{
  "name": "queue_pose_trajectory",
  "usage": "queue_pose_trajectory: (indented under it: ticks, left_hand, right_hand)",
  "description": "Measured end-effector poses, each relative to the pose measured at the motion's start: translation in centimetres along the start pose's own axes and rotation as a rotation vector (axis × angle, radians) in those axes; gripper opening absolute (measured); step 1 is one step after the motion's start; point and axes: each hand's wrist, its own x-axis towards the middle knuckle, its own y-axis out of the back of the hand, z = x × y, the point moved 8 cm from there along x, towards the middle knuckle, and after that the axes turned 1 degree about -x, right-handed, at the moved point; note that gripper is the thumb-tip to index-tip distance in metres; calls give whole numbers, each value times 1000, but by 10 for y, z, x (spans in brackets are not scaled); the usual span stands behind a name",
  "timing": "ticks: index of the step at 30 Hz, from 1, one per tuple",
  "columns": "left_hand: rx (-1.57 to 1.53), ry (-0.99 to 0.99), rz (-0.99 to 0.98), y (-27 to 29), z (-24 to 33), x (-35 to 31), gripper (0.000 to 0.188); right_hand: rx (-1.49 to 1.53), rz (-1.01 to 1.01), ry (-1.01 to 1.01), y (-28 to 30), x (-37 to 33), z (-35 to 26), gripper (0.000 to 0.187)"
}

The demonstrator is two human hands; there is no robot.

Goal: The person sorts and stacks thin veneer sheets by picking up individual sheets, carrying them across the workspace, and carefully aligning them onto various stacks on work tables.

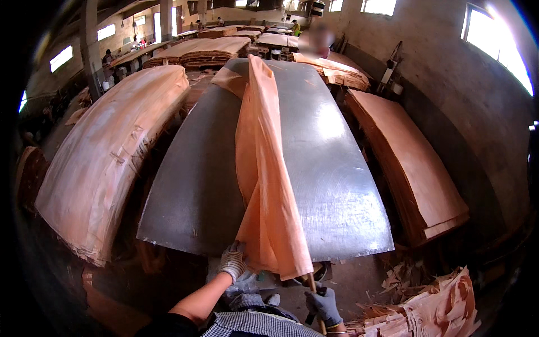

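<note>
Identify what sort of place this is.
Probably a wood-veneer workshop: a thin wooden sheet lies folded along a shiny grey table, sheet stacks stand at left and right, and torn scraps lie heaped nearby.

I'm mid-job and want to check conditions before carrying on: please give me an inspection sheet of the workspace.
Surface: grey tabletop, reflecting glare.
Job's things: orange veneer sheet, folded lengthwise on the tabletop, near end overhanging; wooden stick at its near end.
Clutter: torn veneer scraps heaped at lower right.
Left grip: striped-gloved, at the sheet's near left edge; firmness of hold unclear.
Right grip: grey-gloved, closed around the stick.
Cables: nothing seen.
Surroundings: veneer stacks on both sides and beyond; people in the background; bright windows.
</note>
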Motion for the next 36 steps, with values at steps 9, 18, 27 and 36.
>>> queue_pose_trajectory:
  ticks: [9, 18, 27, 36]
  left_hand:
    - [299, 162, -342, -59, -8, -7, 95]
    - [-674, 540, 43, -46, -48, 5, 71]
    - [-573, 409, 21, -5, -119, 0, 29]
    - [-656, 297, 370, 147, -140, 85, 28]
  right_hand:
    - [-176, 150, 86, 91, 23, 6, 22]
    - [-342, 334, 97, 157, 35, 37, 19]
    - [-370, 571, 359, 191, 44, 23, 17]
    - [-292, 648, 515, 202, 149, -7, 28]
